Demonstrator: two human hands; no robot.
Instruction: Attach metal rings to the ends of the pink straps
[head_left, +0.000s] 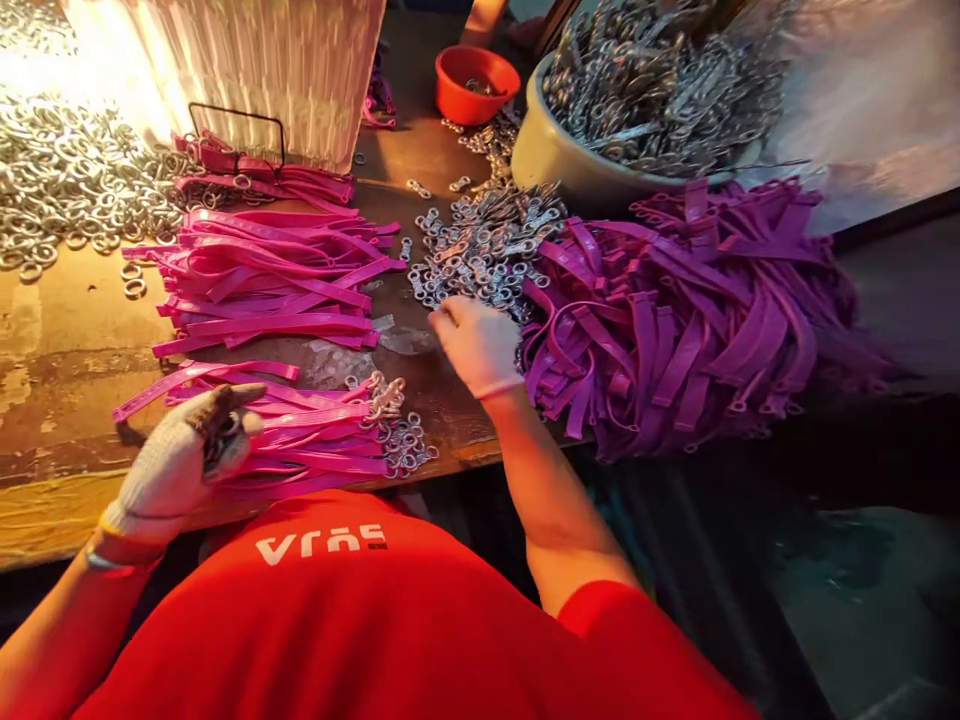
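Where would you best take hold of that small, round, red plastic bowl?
Probably pinch the bowl by the left part of its rim, coming from above and the left: it stands upright, open top facing up, with that edge exposed, while the large, round, beige tub stands close on its right.

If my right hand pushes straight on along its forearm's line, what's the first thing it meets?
Probably the pile of small metal links just beyond the right hand; depth is unclear, so they may already touch.
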